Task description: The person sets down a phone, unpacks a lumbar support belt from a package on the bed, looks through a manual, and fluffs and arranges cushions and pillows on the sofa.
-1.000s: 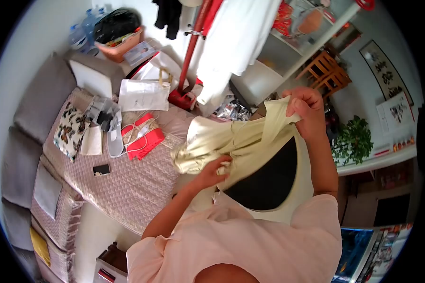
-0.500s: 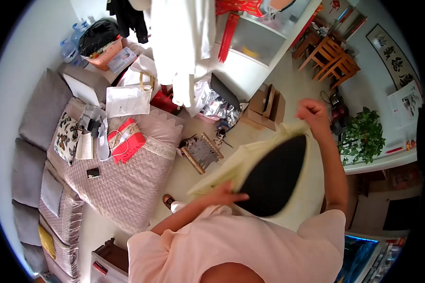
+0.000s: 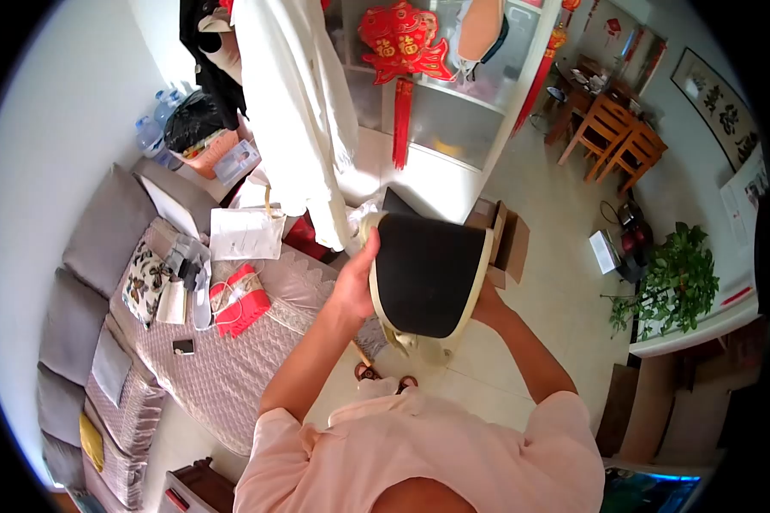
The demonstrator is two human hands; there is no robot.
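Both hands hold a black panel with a pale yellow fabric edge, raised in front of my chest. My left hand grips its left edge, the thumb lying along the rim. At the right edge is my right hand, its fingers partly hidden behind the panel. Some pale yellow cloth hangs below the panel's lower left edge. The rest of the cloth is out of sight behind it.
A quilted sofa on the left bears a red bundle with a cord and a white bag. White garments hang ahead. A cardboard box stands beyond my right hand, and a leafy plant is at the right.
The black panel has turned to face me and risen toward the middle. My right hand has come down and inward from the far right; my left hand has moved up to the panel's left edge.
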